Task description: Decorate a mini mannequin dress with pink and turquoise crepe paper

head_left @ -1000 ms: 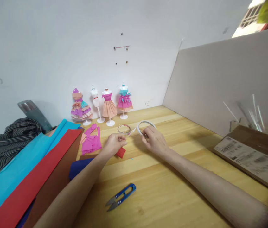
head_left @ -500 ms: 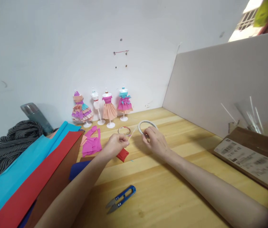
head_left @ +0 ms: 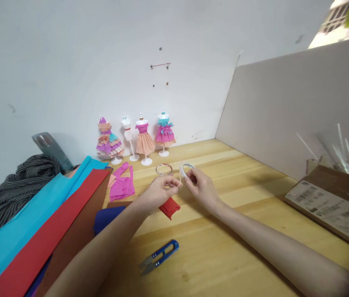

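My left hand [head_left: 159, 193] is closed, its thumb and forefinger pinching the free end of a narrow pale tape strip. A folded piece of red crepe paper [head_left: 170, 207] hangs below those fingers and appears held by the same hand, though its upper part is hidden. Just to the right, my right hand [head_left: 201, 185] grips the tape roll [head_left: 184, 168] by its near side, tilted up off the table. The two hands are close together. Behind them lies a thin ring-shaped roll [head_left: 164, 169]. Blue-handled thread snips [head_left: 160, 256] rest nearer to me.
Several small dress stands [head_left: 145, 142] line the back wall. Magenta paper cutouts [head_left: 122, 183] lie left of my hands. Blue, red and brown paper sheets [head_left: 50, 222] cover the left side, beside striped cloth [head_left: 22, 181] and a bottle [head_left: 52, 150]. A cardboard box [head_left: 332, 202] stands right.
My left hand has moved right, closer to the tape roll, and the red paper has shifted along with it. The roll has turned more edge-on in my right hand. The view has swung slightly left.
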The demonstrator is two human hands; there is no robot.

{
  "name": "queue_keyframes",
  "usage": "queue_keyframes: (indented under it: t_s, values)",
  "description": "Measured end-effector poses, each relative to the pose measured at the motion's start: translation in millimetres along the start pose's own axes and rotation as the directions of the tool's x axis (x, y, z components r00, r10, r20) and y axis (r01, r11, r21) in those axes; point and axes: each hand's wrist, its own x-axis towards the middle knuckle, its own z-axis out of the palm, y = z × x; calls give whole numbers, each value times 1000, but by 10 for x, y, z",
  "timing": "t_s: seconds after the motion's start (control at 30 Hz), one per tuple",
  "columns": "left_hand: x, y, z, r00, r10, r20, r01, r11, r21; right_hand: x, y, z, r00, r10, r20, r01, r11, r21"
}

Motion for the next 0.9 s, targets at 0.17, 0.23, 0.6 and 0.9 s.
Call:
queue_keyframes:
  t_s: [0.17, 0.23, 0.6, 0.9]
  values:
    - [15, -42, -5, 996, 12, 87, -13, 1000, 10, -75, -10, 79, 993, 118, 30, -120, 988, 98]
    - [25, -44, -17, 996, 11, 90, -13, 1000, 13, -92, 4, 102, 989, 142, 46, -147, 981, 124]
    - [17, -24, -133, 993, -113, -42, 109, 990, -89, -103, -12, 87, 982, 189, 10, -188, 970, 154]
    - [73, -137, -101, 978, -209, 24, 208, 946, -249, -150, 13, 149, 981, 185, 54, -191, 971, 145]
